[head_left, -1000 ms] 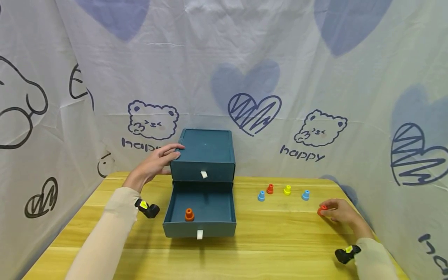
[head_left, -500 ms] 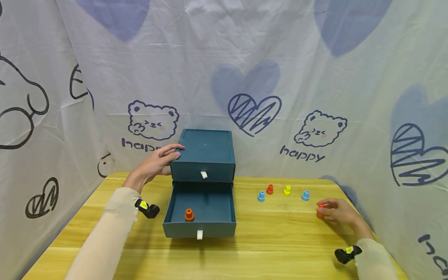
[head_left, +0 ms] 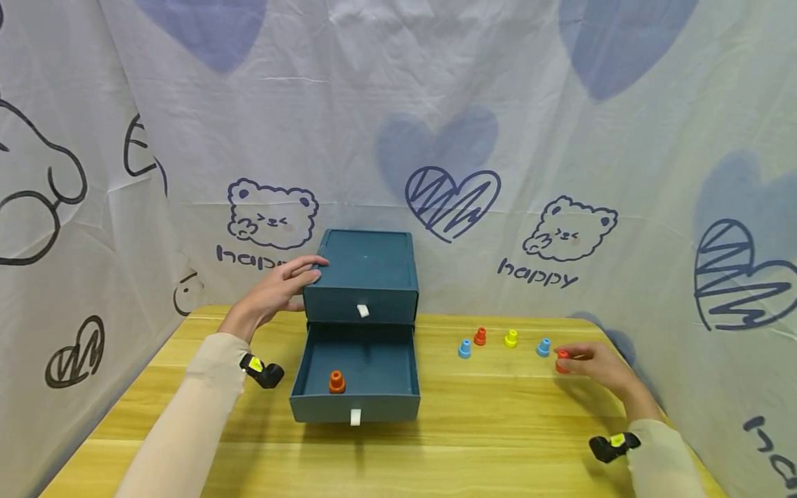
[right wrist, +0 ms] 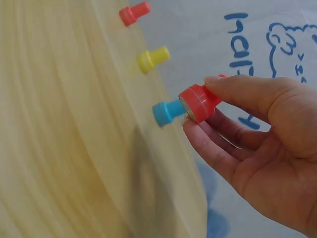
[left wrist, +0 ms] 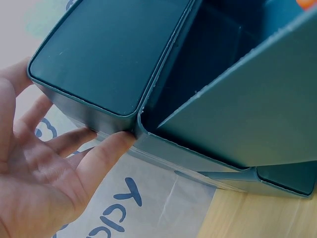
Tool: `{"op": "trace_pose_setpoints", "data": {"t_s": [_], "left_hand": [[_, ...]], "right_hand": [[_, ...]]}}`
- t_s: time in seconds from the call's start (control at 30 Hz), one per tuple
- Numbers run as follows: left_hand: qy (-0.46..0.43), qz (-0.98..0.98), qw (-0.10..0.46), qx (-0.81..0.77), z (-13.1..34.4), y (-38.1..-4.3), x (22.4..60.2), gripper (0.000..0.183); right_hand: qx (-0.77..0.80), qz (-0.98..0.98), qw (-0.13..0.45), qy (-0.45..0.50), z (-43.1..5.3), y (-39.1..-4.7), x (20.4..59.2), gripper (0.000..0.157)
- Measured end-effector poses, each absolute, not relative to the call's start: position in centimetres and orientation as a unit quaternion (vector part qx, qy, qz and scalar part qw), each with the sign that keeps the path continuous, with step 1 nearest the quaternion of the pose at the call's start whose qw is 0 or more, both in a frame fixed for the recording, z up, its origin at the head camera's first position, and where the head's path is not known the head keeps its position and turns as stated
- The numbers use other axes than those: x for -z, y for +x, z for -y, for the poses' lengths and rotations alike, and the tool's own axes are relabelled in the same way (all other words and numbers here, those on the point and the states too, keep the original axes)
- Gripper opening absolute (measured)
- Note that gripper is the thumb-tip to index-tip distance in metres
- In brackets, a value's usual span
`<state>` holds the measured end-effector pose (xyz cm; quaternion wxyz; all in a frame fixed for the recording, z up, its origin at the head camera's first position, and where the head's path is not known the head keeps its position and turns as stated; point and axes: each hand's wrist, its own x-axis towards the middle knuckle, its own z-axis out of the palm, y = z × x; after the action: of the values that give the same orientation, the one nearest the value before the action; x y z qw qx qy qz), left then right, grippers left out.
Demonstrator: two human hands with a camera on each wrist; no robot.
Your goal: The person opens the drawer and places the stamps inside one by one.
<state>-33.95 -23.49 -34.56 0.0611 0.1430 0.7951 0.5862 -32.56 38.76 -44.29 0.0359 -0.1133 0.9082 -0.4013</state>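
In the head view my left hand (head_left: 269,293) rests against the left side of the dark teal drawer cabinet (head_left: 367,259), fingertips at its top edge. The left wrist view shows those fingers spread along the cabinet wall (left wrist: 94,101). Below, the lower drawer (head_left: 324,409) is pulled out with an orange stepped peg (head_left: 337,382) standing inside. On the right, my right hand (head_left: 598,366) pinches a red stepped peg (right wrist: 198,103) between thumb and fingers. The peg is tilted off the table, its flat base showing in the right wrist view.
Near the table's back edge stand a blue peg (head_left: 465,348), another red peg (head_left: 480,337), a yellow peg (head_left: 511,338) and a second blue peg (head_left: 544,347). The upper drawer (head_left: 336,304) is closed. A printed cloth (head_left: 461,277) hangs behind and beside the wooden table (head_left: 498,443).
My right hand has lifted the red peg and moved slightly left and away from me, closer to the blue peg. The left hand and cabinet stay where they were.
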Motion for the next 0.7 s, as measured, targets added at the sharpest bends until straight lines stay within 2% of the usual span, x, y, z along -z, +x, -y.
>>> {"op": "trace_pose_setpoints", "data": {"t_s": [0.3, 0.7], "left_hand": [[0.140, -0.795, 0.060, -0.587, 23.5, -33.9, 34.5, 0.054], [0.143, -0.793, 0.063, -0.589, 23.4, -34.0, 34.5, 0.055]], "right_hand": [[0.382, -0.915, 0.004, -0.128, -36.6, -32.6, 42.6, 0.043], [0.386, -0.907, 0.008, -0.167, -33.5, -31.6, 39.4, 0.039]]}}
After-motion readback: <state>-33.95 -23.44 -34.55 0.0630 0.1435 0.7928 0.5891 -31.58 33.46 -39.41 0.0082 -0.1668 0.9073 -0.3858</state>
